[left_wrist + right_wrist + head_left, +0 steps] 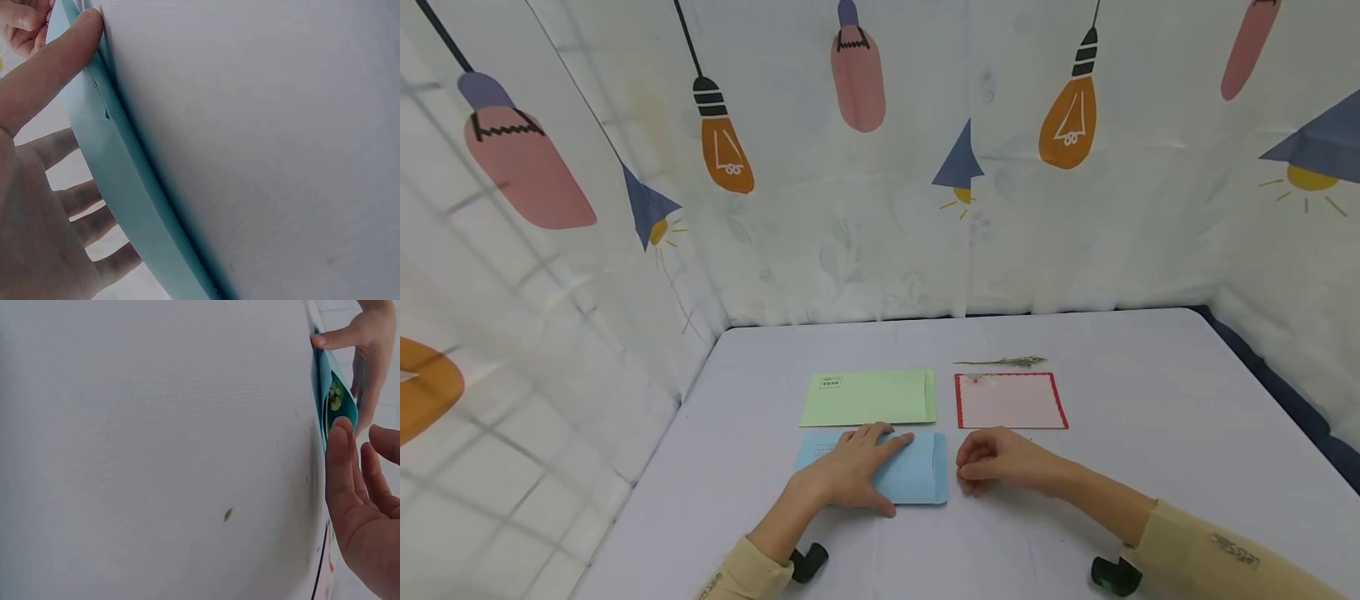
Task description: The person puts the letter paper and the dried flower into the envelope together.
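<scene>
A light blue envelope point(917, 483) lies near the front of the table. My left hand point(853, 468) rests across it with fingers spread, the thumb at its near edge. In the right wrist view the envelope's right end point(324, 370) gapes, and a yellow-green plant piece point(335, 394) shows inside. My right hand point(1007, 460) is just right of that end, its fingers loosely bent and the thumb apart from them in the right wrist view. Nothing shows between its fingers.
Behind the blue envelope lies a green envelope point(868, 400). To its right is a pink card point(1011, 402) with a red border, and a dried sprig point(1018, 362) lies behind the card. A small green fragment point(228, 515) sits on the white tablecloth.
</scene>
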